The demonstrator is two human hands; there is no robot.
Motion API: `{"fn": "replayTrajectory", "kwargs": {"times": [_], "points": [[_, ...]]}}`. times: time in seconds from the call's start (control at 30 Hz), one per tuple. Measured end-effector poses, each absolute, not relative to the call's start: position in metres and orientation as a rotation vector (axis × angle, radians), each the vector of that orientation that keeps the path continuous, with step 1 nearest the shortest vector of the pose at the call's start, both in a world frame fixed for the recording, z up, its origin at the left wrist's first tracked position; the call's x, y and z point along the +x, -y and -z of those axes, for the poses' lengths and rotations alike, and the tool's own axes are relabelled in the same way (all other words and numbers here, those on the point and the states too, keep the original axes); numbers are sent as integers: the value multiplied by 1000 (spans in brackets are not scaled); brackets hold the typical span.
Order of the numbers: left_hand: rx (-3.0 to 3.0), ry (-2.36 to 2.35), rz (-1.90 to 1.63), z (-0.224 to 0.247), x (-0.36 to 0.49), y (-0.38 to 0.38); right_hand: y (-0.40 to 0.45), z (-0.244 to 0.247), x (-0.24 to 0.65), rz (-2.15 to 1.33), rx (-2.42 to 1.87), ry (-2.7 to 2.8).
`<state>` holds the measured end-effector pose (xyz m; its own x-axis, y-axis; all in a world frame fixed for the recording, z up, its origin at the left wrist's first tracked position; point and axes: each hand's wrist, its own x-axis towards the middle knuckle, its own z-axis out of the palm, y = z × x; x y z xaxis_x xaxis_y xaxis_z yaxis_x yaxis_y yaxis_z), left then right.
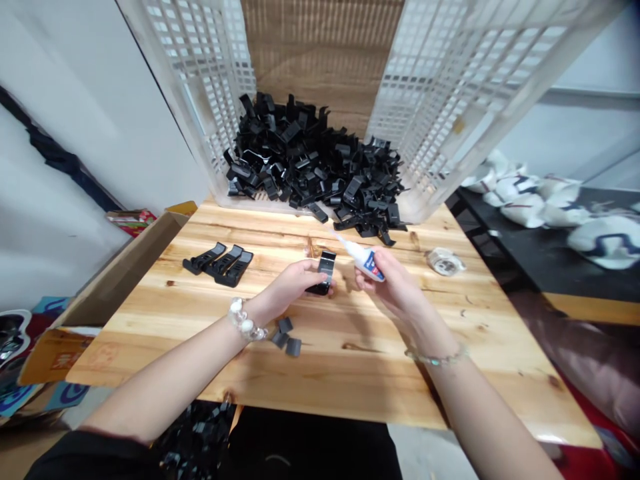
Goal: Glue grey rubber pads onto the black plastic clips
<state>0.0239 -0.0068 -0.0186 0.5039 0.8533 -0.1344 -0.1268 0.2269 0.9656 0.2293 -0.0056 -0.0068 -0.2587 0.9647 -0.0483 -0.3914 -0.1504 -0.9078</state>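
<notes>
The left hand (293,283) rests against a glossy black plastic clip (324,273) on the light pine table (380,380), its fingers (305,270) pressed together along the clip's side. Just beside it, the right hand (390,287) has its fingers (373,283) pinching a white glue bottle with a blue label (369,261), the nozzle tilted up and away from the clip. Left of the held clip lie three long black plastic clips (217,263). Below it, near the left wrist, sit three small black plastic pieces (284,337). Beyond it, a white lattice plastic crate (200,87) holds a heap of black plastic clips (310,160). To its right lies a small roll of clear tape (445,261).
</notes>
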Motion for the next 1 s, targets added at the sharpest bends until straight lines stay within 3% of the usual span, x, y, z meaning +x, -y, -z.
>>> {"fn": "replayTrajectory", "kwargs": {"times": [0.43,0.87,1.0], "points": [[1132,-864,-737,24,27,11,8,12,231,-1776,-880,1051],[1167,-878,-756,27,31,13,11,25,216,-921,-1222,1748],[1147,-867,-756,25,32,14,12,21,218,-833,-1264,1823]]}}
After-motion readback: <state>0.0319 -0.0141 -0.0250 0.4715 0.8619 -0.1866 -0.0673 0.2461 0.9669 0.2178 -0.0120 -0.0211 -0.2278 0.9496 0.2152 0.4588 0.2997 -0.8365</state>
